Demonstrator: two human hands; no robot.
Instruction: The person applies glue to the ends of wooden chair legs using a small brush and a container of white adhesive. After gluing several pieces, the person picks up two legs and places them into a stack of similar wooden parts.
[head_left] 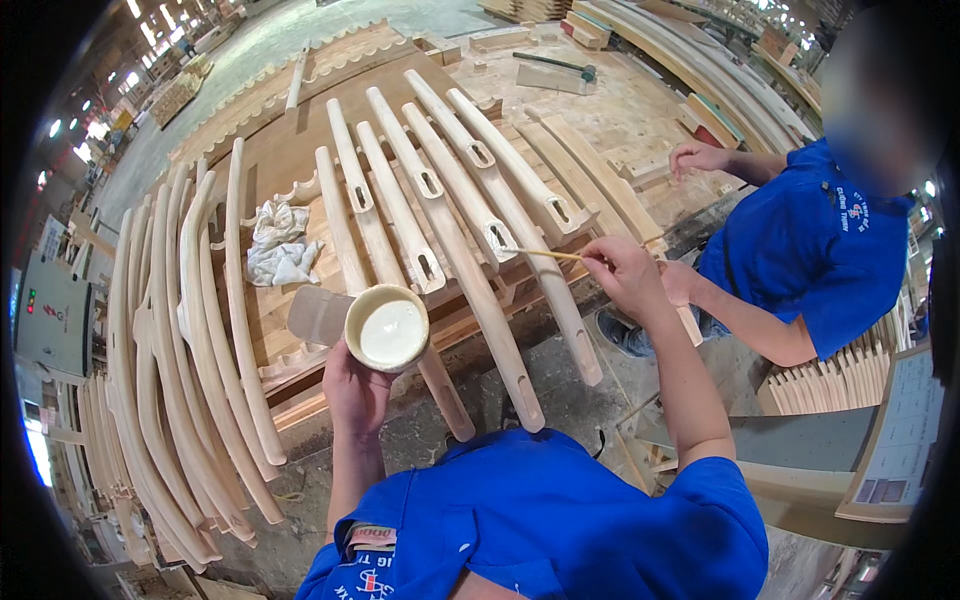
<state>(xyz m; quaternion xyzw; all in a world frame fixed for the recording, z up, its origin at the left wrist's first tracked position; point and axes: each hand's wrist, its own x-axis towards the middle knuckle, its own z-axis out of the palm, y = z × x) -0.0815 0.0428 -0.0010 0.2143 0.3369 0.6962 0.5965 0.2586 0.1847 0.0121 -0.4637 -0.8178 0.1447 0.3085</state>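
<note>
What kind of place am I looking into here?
Probably a furniture or woodworking workshop. Rows of curved wooden pieces with cut slots lie across a workbench. The left hand holds a cup of white glue; the right hand holds a thin stick.

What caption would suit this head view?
Left hand holds a cup of white glue; right hand dabs a thin stick into a slotted wooden piece.

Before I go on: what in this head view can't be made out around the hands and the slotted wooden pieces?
- Left hand: fingers hidden behind the cup of white glue.
- Stick in the right hand: its tip at the slot is too small to show any glue.
- Slot insides: too dark and small to see into.
- Curved wooden pieces on the left: lower ends bent and cut off near the fisheye rim.
</note>
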